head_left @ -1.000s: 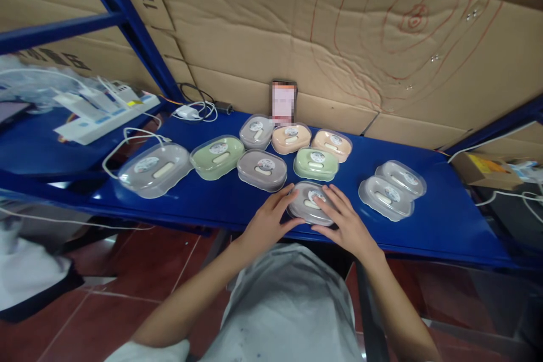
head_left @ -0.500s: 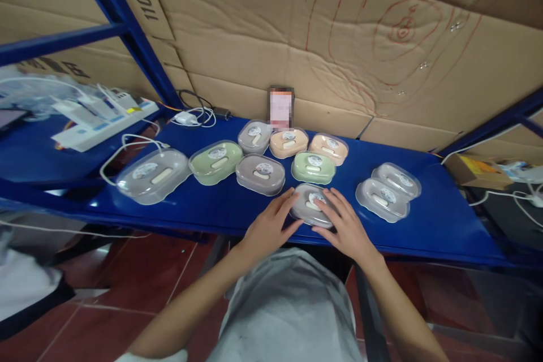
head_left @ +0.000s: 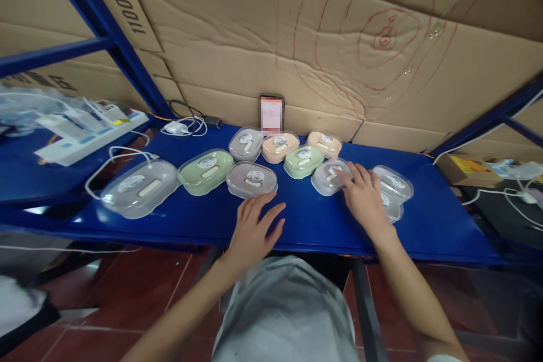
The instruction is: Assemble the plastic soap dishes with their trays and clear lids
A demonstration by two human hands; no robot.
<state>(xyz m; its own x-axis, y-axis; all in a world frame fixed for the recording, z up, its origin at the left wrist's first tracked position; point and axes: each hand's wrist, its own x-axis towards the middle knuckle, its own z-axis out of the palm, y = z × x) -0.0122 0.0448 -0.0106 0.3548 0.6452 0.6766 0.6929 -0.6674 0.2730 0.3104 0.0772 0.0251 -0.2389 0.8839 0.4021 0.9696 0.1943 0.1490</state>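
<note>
My right hand (head_left: pixel 362 195) has its fingers on the right side and lid of a grey oval lidded plastic box (head_left: pixel 326 181), which rests on the blue table. My left hand (head_left: pixel 254 229) is open, fingers apart, just in front of a darker grey-brown lidded box (head_left: pixel 241 181). Behind them are a green lidded box (head_left: pixel 303 168), two peach lidded boxes (head_left: pixel 275 154) and a grey one (head_left: pixel 237 150). To the left lie another green box (head_left: pixel 199 181) and a larger-looking grey box (head_left: pixel 146 206). Two pale grey boxes (head_left: pixel 399 181) overlap at the right, partly behind my right hand.
A phone-like device (head_left: pixel 271 113) leans on the cardboard wall (head_left: pixel 220 56). White power strips with plugs (head_left: pixel 89 138) and a charger with cables (head_left: pixel 178 126) occupy the left. At the right stands an open carton (head_left: pixel 466 171). Blue frame posts flank the table.
The grey box has moved right and back with my right hand, and now sits beside the green box. My left hand has come off it and shifted left.
</note>
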